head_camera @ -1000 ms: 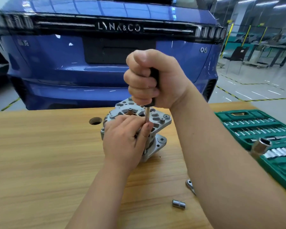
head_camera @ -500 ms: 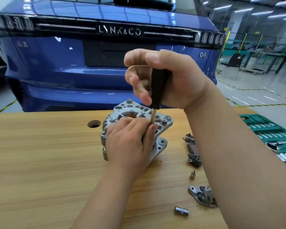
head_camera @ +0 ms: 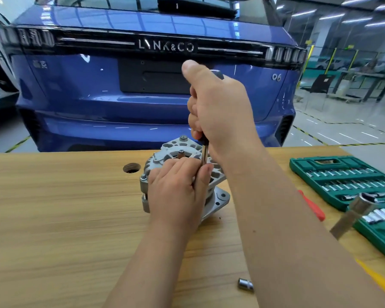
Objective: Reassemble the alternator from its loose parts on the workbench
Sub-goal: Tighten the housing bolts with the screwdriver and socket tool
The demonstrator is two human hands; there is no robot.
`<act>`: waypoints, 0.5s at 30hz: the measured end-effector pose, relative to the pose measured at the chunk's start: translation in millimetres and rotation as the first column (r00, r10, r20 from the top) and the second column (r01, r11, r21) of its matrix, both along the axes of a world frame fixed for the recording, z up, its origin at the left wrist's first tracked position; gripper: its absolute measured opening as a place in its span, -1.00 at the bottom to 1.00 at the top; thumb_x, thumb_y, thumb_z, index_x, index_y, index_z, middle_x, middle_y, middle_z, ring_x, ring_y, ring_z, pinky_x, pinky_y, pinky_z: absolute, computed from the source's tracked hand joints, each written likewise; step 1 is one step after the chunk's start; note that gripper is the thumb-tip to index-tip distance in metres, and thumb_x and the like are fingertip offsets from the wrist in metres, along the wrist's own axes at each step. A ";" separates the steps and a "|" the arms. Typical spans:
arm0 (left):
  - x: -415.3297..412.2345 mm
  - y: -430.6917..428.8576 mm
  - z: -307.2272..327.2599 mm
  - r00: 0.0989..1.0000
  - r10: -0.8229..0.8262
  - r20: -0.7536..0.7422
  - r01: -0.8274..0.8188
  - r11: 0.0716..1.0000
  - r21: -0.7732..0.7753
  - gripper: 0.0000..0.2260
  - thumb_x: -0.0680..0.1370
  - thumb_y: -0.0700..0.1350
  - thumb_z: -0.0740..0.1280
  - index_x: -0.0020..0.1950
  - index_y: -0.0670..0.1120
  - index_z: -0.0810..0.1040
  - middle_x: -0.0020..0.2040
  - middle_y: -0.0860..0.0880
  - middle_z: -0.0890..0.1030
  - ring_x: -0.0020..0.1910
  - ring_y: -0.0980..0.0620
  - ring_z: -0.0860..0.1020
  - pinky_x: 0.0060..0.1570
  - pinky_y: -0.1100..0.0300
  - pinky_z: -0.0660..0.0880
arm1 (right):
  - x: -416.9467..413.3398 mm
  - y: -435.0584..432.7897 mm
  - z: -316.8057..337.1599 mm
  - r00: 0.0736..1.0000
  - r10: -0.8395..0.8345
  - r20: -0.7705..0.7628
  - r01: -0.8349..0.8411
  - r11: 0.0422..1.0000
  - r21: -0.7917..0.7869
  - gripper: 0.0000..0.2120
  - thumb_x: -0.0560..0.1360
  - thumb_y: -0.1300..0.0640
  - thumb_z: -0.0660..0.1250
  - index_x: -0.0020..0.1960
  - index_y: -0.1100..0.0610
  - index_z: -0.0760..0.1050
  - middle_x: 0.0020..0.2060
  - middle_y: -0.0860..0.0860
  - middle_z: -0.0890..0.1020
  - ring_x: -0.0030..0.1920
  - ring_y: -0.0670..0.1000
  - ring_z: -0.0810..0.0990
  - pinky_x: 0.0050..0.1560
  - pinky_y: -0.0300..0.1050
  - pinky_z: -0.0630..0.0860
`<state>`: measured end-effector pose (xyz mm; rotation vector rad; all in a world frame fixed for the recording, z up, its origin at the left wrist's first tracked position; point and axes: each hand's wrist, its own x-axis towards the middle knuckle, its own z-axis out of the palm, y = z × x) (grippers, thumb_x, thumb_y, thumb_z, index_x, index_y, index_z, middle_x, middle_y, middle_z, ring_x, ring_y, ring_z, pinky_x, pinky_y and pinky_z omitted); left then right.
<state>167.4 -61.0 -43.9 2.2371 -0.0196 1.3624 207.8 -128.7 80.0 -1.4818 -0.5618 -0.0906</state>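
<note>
The silver alternator stands on the wooden workbench, its ribbed end housing facing up. My right hand grips the black handle of a screwdriver held upright over the housing. The screwdriver shaft runs down into the right side of the housing. My left hand lies over the front of the alternator and pinches the lower shaft between thumb and fingers. The tip and the screw under it are hidden by my fingers.
A green socket set case lies open at the right, with a large socket on an extension leaning over it. A red-handled tool lies beside my right forearm. A loose socket sits near the front. A round hole is in the benchtop. A blue car stands behind.
My right hand has closed fully round the screwdriver handle after loosening its fingers half a second ago. The view shifted, and my forearm now covers the loose parts at the right.
</note>
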 end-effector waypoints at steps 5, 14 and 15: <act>1.1 2.9 0.3 1.000 0.007 0.001 -0.007 0.994 0.108 -0.65 0.61 0.01 0.11 -0.24 -0.08 0.56 -0.33 0.08 0.56 -0.27 -0.04 0.51 -0.20 0.08 0.26 | 31.5 -13.9 12.0 0.592 0.795 -0.131 -0.805 0.592 -0.043 -0.73 0.33 0.12 0.45 -0.07 0.20 0.46 -0.31 0.07 0.51 -0.46 -0.02 0.47 -0.45 -0.19 0.41; 7.1 -6.1 -4.7 0.992 0.101 0.075 -0.101 0.995 -0.002 -0.68 0.55 -0.01 0.18 -0.33 -0.13 0.48 -0.42 -0.01 0.50 -0.33 -0.10 0.51 -0.20 0.07 0.26 | 7.0 -3.9 -3.3 0.872 0.482 -0.087 -0.478 0.876 0.063 -0.67 0.53 0.02 0.23 -0.34 0.06 0.22 -0.54 -0.05 0.20 -0.55 -0.03 0.08 -0.52 -0.23 0.10; 7.7 -8.7 -3.8 0.990 0.110 0.088 -0.108 0.994 -0.027 -0.69 0.55 -0.02 0.19 -0.34 -0.13 0.47 -0.43 -0.01 0.49 -0.35 -0.10 0.50 -0.21 0.06 0.27 | 2.8 -2.7 -3.3 0.923 0.381 -0.052 -0.377 0.924 0.070 -0.65 0.55 0.02 0.25 -0.34 0.05 0.20 -0.54 -0.04 0.20 -0.54 -0.02 0.08 -0.51 -0.21 0.10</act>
